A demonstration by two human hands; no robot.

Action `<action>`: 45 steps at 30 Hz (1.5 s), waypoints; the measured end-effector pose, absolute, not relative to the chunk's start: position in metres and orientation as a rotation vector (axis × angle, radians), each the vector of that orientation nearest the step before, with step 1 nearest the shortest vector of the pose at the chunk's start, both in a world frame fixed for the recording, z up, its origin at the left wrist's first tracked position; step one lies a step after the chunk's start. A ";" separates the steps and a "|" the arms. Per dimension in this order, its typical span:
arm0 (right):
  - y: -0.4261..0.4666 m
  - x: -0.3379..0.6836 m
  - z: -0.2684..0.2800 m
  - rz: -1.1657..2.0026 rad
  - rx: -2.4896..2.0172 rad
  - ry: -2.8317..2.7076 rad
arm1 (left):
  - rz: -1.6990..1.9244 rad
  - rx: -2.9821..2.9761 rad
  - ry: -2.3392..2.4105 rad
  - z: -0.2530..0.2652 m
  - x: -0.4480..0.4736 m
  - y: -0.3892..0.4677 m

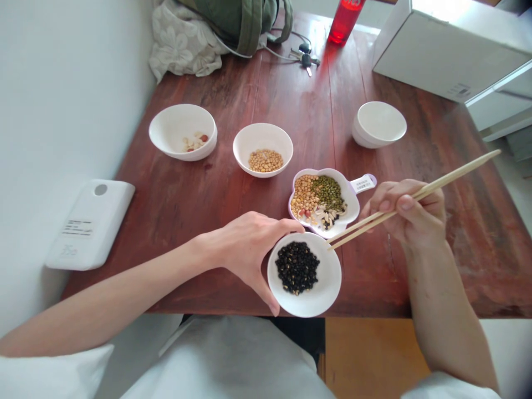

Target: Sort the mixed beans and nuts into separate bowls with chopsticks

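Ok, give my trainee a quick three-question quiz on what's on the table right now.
1. True or false: the left hand holds the bowl of black beans.
2. Where do the tips of the chopsticks in the right hand point?
A. into the empty bowl
B. at the near rim of the mixed dish
C. into the bowl of yellow beans
3. Fill in: the bowl nearest the wall, the far-left bowl, holds a few ____.

Key: 1 true; 2 B; 3 peanuts.
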State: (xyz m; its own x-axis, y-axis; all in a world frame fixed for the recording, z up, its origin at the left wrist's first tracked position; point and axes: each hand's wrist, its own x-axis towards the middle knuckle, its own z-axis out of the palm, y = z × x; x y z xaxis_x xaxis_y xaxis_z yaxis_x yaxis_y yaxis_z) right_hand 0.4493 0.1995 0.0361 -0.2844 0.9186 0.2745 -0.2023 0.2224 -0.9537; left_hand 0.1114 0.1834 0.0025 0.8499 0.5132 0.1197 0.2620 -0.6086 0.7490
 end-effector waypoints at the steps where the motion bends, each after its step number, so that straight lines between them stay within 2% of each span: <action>1: 0.200 0.451 0.035 1.281 -0.769 -1.404 | 0.413 2.245 0.561 0.003 0.111 0.184; 6: 0.207 0.467 0.030 1.131 -0.996 -1.424 | 0.422 2.248 0.547 0.001 0.112 0.184; 12: 0.208 0.465 0.031 1.174 -1.095 -1.537 | 0.413 2.243 0.553 0.001 0.112 0.184; 26: 0.208 0.459 0.027 1.248 -1.109 -1.514 | 0.445 2.228 0.557 0.000 0.112 0.183; 45: 0.209 0.465 0.023 1.197 -1.099 -1.536 | 0.427 2.229 0.554 0.001 0.112 0.183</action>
State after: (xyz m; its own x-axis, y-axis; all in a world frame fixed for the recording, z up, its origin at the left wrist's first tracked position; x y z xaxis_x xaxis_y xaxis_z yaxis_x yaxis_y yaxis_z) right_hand 0.4651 0.2094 0.0232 -0.2262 0.9673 0.1150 0.1250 0.1460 -0.9814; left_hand 0.1117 0.1833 0.0007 0.8483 0.5146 0.1243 0.2511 -0.5979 0.7612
